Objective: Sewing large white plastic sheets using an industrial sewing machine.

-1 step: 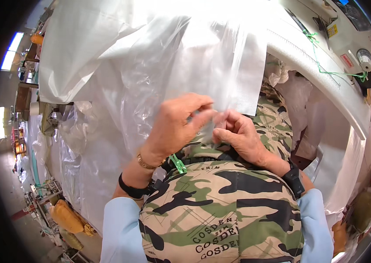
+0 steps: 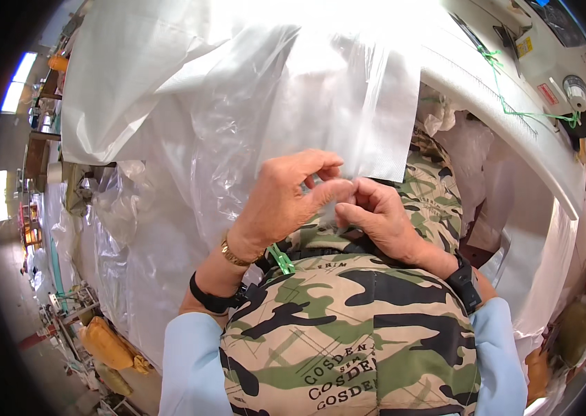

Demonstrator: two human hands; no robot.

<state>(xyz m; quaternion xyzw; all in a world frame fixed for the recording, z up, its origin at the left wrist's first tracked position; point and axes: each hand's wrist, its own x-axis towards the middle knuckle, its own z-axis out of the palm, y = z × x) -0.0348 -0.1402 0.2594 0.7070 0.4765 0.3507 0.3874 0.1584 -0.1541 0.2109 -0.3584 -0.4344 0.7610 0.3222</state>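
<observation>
My left hand (image 2: 298, 195) is above my lap at the lower edge of a clear plastic film (image 2: 369, 90). Its fingers are curved, with a gap between the index finger and thumb, and the thumb tip meets my right fingertips. My right hand (image 2: 381, 216) is closed in a pinch, and a see-through bit of film shows beside its fingers. The exact grip is hard to make out. Beneath the film lies a white woven sheet (image 2: 409, 132), draped from the table towards me. A camouflage apron (image 2: 348, 298) covers my front, with a green clip (image 2: 282, 260) near my left wrist.
At the right stands a white sewing machine (image 2: 556, 76) with green thread (image 2: 528, 114) trailing over the curved table edge (image 2: 514, 132). Crumpled clear plastic (image 2: 123, 201) hangs at the left. An orange-yellow bundle (image 2: 106, 343) is at the lower left.
My left fingers have shifted slightly, the thumb coming against the right fingertips. The right hand has barely moved.
</observation>
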